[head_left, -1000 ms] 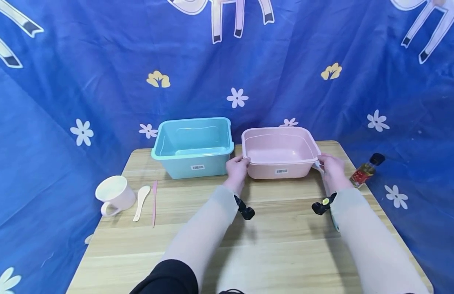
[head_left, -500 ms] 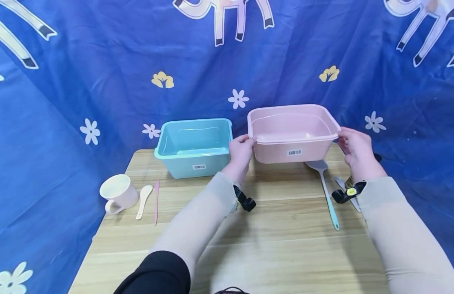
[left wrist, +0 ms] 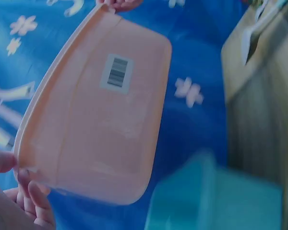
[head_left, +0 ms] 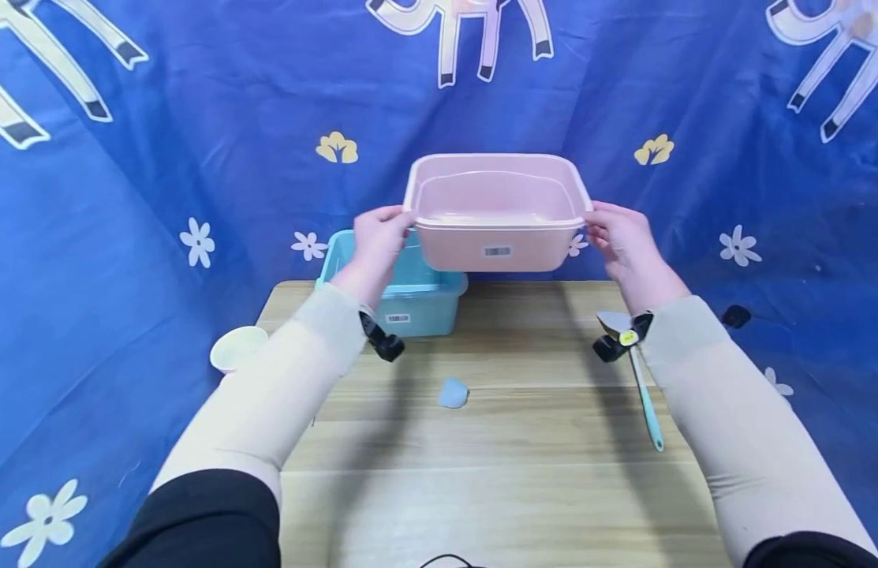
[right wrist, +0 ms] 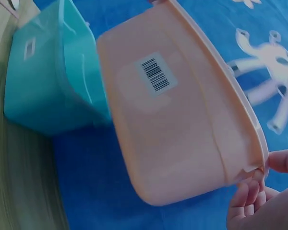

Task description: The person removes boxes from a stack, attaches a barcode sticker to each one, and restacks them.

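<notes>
A pink plastic basin (head_left: pixel 491 249) with a barcode label on its front hangs in the air above the back of the table. My left hand (head_left: pixel 378 248) pinches the left end of its rim, thumb on top and fingers beneath. At the opposite end my right hand (head_left: pixel 626 251) grips the rim the same way, as the right wrist view also shows. Behind and below the left hand stands a teal basin (head_left: pixel 424 308) on the table, partly covered by that hand and the pink basin. Its visible interior shows nothing inside.
A spatula (head_left: pixel 648 410) with a teal handle lies at the right of the wooden table (head_left: pixel 509 489). A small blue piece (head_left: pixel 453 393) lies mid-table. The white mug (head_left: pixel 237 347) at the left is half hidden by my sleeve. A black bottle cap (head_left: pixel 736 316) shows beyond the right arm.
Both hands have lifted the pink basin off the table, first up and rightward, then higher and leftward, partly over the teal basin. The spatula and small blue piece have come into view.
</notes>
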A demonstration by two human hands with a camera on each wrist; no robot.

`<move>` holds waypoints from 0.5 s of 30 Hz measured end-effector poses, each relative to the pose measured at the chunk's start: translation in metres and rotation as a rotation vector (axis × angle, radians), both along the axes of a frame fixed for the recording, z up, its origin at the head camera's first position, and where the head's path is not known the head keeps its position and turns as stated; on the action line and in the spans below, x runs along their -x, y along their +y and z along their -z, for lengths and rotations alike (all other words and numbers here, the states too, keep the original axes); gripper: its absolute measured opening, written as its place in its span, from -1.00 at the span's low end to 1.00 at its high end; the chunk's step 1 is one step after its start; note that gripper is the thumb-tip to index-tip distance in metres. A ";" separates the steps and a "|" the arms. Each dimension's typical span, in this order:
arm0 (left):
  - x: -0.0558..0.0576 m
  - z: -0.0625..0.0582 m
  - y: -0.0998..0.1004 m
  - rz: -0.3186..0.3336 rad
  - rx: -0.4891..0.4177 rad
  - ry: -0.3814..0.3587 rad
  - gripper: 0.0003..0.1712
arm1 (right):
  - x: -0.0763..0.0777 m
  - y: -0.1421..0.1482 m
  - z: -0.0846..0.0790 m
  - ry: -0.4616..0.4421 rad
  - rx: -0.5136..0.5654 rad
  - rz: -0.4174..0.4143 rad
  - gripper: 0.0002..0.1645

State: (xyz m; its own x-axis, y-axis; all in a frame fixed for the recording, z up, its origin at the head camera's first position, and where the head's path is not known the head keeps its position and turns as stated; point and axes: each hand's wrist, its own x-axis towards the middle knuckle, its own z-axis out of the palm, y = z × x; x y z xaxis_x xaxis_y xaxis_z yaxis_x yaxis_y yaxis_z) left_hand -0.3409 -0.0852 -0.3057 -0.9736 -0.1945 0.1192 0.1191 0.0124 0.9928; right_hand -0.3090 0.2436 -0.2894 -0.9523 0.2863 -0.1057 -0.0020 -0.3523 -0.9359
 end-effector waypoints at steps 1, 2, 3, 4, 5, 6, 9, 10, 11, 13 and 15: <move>0.000 -0.003 -0.010 -0.014 0.008 0.002 -0.67 | 0.005 -0.010 0.000 -0.003 -0.011 -0.012 -0.58; 0.000 -0.006 -0.021 -0.027 0.014 0.001 -0.67 | 0.010 -0.020 0.001 -0.004 -0.017 -0.026 -0.54; 0.000 -0.009 -0.032 -0.044 0.024 -0.007 -0.66 | 0.015 -0.030 0.002 -0.006 -0.024 -0.040 -0.51; -0.001 -0.011 -0.042 -0.060 0.029 -0.015 -0.66 | 0.020 -0.041 0.004 -0.005 -0.033 -0.055 -0.49; -0.001 -0.013 -0.053 -0.074 0.030 -0.024 -0.65 | 0.024 -0.051 0.006 -0.005 -0.034 -0.070 -0.48; -0.002 -0.015 -0.063 -0.088 0.038 -0.037 -0.63 | 0.027 -0.062 0.009 -0.004 -0.039 -0.085 -0.48; -0.004 -0.016 -0.090 -0.119 0.050 -0.043 -0.61 | 0.036 -0.089 0.018 -0.001 -0.061 -0.112 -0.50; -0.003 -0.015 -0.096 -0.120 0.045 -0.036 -0.61 | 0.038 -0.095 0.021 -0.003 -0.078 -0.114 -0.50; -0.002 -0.012 -0.101 -0.122 0.046 -0.035 -0.61 | 0.040 -0.101 0.024 -0.003 -0.090 -0.114 -0.51; 0.002 -0.003 -0.107 -0.124 0.029 -0.021 -0.61 | 0.042 -0.108 0.031 -0.007 -0.126 -0.113 -0.51; 0.005 0.009 -0.111 -0.131 0.023 -0.031 -0.61 | 0.045 -0.113 0.038 -0.018 -0.161 -0.113 -0.51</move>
State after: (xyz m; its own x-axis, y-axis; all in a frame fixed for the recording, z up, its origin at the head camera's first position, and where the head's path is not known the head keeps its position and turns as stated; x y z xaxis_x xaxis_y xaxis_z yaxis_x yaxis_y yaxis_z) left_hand -0.3461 -0.1964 -0.3142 -0.9436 -0.3173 0.0950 0.0839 0.0485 0.9953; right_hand -0.3535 0.1308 -0.3272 -0.9778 0.1918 -0.0844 0.0463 -0.1948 -0.9797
